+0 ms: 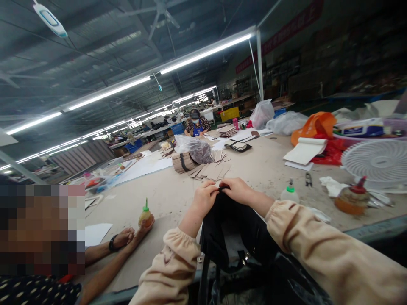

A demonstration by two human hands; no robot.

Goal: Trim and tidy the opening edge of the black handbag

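Note:
My left hand [204,198] and my right hand [239,190] meet at the upper edge of a black fabric bag [212,231]. Fingers of both hands are closed on that edge in a pinch, close together. The bag hangs in front of me at the table's near side, with black straps and small shiny metal fittings low down. Its lower part blends into shadow, and my fingers hide the bit of edge between them. Beyond my hands, flat brown pieces [208,171] lie fanned out beside a banded stack [183,163].
At left, a co-worker's hand [146,223] holds a green-tipped bottle [145,215]. On the right stand a green-capped bottle [289,192], a red-topped glue bottle [352,199], nippers [308,179] and a white plastic basket [381,161]. Another person [197,123] sits across the table [260,165].

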